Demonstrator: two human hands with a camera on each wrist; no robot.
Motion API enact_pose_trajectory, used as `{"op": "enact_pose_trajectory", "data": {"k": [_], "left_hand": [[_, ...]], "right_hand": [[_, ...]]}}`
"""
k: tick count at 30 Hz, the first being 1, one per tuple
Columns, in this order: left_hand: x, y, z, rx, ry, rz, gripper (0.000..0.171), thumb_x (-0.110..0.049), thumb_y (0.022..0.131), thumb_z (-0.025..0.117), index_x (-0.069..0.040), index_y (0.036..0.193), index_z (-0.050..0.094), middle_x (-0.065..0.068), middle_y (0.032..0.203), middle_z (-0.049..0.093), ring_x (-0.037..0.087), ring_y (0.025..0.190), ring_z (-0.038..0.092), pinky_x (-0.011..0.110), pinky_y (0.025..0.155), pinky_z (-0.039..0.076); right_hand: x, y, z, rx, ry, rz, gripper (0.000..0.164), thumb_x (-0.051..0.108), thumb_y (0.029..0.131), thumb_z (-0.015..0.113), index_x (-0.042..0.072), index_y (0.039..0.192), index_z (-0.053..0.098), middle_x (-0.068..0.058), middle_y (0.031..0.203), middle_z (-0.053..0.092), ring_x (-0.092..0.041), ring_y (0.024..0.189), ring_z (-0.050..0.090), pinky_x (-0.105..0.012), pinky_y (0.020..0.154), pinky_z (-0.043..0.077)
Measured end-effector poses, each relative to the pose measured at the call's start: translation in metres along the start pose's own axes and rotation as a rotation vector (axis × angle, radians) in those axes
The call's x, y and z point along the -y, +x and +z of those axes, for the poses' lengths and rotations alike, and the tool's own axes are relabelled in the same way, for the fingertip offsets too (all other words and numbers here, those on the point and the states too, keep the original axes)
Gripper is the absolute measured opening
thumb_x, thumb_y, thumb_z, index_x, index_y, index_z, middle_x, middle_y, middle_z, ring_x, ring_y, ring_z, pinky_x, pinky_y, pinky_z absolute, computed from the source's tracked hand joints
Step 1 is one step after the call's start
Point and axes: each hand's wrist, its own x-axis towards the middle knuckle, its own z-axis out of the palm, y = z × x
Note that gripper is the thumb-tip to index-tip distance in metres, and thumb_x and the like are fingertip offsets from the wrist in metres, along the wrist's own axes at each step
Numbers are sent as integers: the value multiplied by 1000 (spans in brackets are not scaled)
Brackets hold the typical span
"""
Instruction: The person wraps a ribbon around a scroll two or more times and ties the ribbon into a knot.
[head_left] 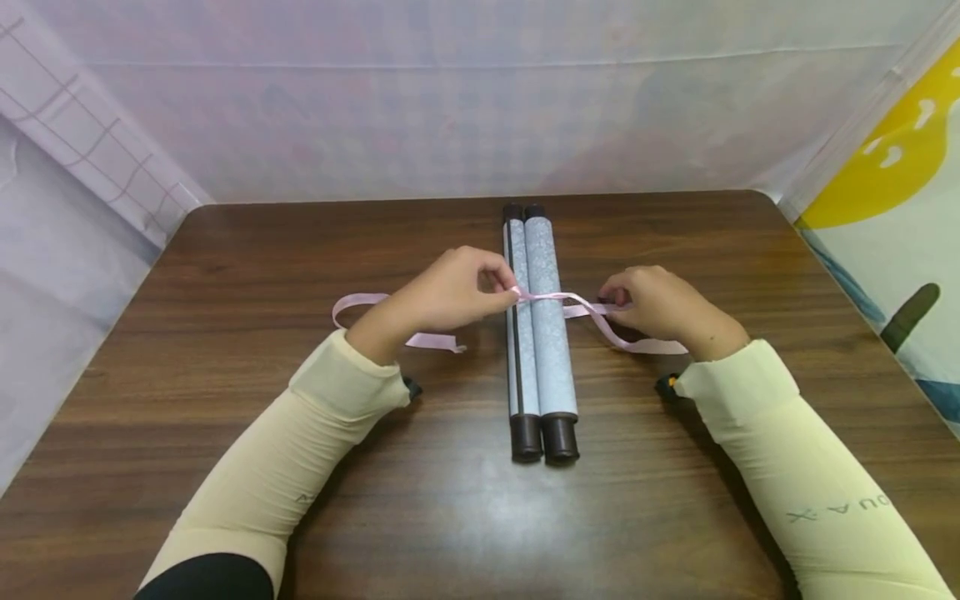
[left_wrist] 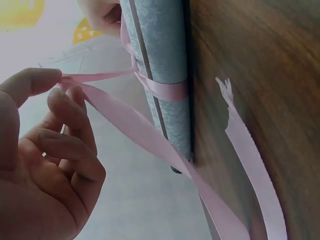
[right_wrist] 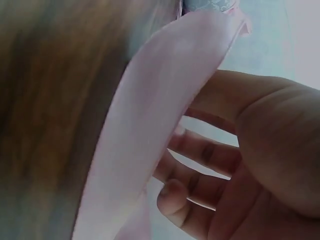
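A scroll [head_left: 551,358] rolled from both ends lies lengthwise on the table, light blue patterned with dark brown end knobs. A pink ribbon [head_left: 547,296] wraps around its middle, crossing on top. My left hand [head_left: 457,292] pinches the ribbon between thumb and index finger just over the scroll's left roll; in the left wrist view the pinched ribbon [left_wrist: 125,112] trails down past the scroll. To the right of the scroll, my right hand [head_left: 660,304] holds another stretch of ribbon at its fingertips. In the right wrist view, a wide ribbon loop [right_wrist: 150,110] partly hides those fingertips.
The brown wooden table [head_left: 225,292] reaches a pale curtain [head_left: 450,125] at the back. One frayed ribbon end [head_left: 435,342] lies on the table left of the scroll. A cloth with a yellow pattern [head_left: 892,158] hangs on the right.
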Motion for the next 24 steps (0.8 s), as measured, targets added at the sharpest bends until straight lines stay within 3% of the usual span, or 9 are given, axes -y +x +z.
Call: {"op": "enact_pose_trajectory", "data": {"k": [3,7,10,14,18,21,24], "left_hand": [[-1,0,0,-16,0,7,7,-20,93,69,-14,93,72,0,88,70,18,84,63,29,78,51],[-2,0,-1,-20,-2,3,8,-21,94,69,-13,93,72,0,90,71,15,81,61,29,77,50],[-2,0,-2,-23,8,2,8,-21,94,70,-14,93,73,-1,91,72,13,80,60,28,77,50],[-4,1,-3,-21,19,17,9,-21,93,71,-13,94,75,-2,91,73,12,80,62,28,79,51],[-5,1,-1,2,23,36,11,-20,93,71,-11,96,76,-2,91,74,12,81,64,28,79,52],[-4,0,2,18,27,37,11,-20,93,71,-11,96,76,-3,90,73,11,80,63,27,76,52],[-4,-1,5,18,30,36,10,-21,93,71,-12,95,76,-4,88,73,10,77,62,26,74,51]], "right_hand": [[2,0,-3,5,-18,24,8,14,89,71,10,94,75,-1,76,66,-17,69,58,-36,64,48],[1,0,-7,-43,-47,34,7,14,90,67,10,89,72,-4,80,67,-19,71,58,-39,64,49],[0,1,-12,-133,-28,45,7,14,88,65,10,89,70,-6,80,67,-20,67,56,-39,62,47],[-1,4,-16,-326,31,55,5,13,86,65,8,87,68,-7,75,68,-21,60,53,-34,58,42],[4,8,-18,-513,122,50,4,10,85,65,7,83,67,-9,77,72,-21,64,60,-25,58,43],[13,12,-18,-567,184,53,6,11,86,66,7,82,66,-10,77,73,-20,65,62,-18,56,42],[23,19,-18,-564,197,48,6,12,86,67,7,82,66,-9,76,72,-20,63,59,-21,55,42]]}}
